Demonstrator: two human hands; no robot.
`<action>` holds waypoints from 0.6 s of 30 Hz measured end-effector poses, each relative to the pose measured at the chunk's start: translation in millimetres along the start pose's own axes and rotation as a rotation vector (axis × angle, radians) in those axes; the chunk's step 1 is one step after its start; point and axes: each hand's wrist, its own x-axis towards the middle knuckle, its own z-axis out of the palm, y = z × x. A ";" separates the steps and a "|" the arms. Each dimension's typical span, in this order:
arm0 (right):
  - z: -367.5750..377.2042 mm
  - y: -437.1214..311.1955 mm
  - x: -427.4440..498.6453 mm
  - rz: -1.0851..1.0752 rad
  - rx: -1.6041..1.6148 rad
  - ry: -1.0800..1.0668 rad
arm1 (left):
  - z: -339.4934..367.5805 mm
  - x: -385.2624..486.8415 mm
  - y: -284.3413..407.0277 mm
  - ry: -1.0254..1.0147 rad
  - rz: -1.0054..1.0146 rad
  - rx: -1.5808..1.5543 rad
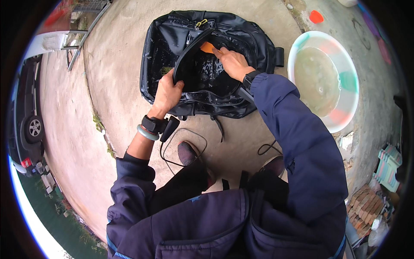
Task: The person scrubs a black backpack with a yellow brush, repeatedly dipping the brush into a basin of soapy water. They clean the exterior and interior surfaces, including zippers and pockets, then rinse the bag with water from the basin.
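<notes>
A wet black backpack (213, 97) lies on the concrete with its front compartment unzipped; whitish foam and wet spots show on it. My left hand (168, 92) pinches the edge of the lifted flap, fingers behind it and thumb in front. Inside the opening, my right hand (233, 63) holds an orange object (207, 47), perhaps a scrubbing brush; its underside is hidden. Foam shows on the dark lining below the right hand. A yellow zipper pull (201, 23) is on the far part of the backpack.
Right of the backpack stands a large plastic basin (348, 81) with cloudy water. A red object (316, 16) lies beyond it. My shoes (187, 153) and a thin cable (171, 162) are below the backpack. Stacked bricks (365, 207) are at lower right, a parked car (27, 113) at far left.
</notes>
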 end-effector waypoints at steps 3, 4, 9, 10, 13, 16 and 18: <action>-5.1 -4.4 -12.5 -0.058 0.033 -0.064 | -15.2 5.3 7.5 -0.063 0.001 0.012; -6.5 -4.7 -17.8 -0.093 0.057 -0.047 | -16.3 6.0 10.6 -0.063 0.010 -0.005; -6.8 -11.1 -29.0 -0.386 -0.003 -0.385 | -14.7 2.0 22.4 -0.026 0.043 0.015; -5.3 -16.5 -26.8 -0.310 -0.025 -0.370 | -10.9 -0.4 23.6 -0.024 0.090 0.032; -1.6 -37.0 -13.5 -0.179 -0.089 -0.069 | 1.3 -4.5 25.0 -0.039 0.123 0.068; 1.4 -54.2 -6.9 -0.131 0.069 -0.214 | 7.9 -3.2 24.3 -0.062 0.153 0.090; 1.6 -59.0 -10.2 -0.141 0.099 -0.332 | 9.0 -1.1 23.3 -0.059 0.142 0.117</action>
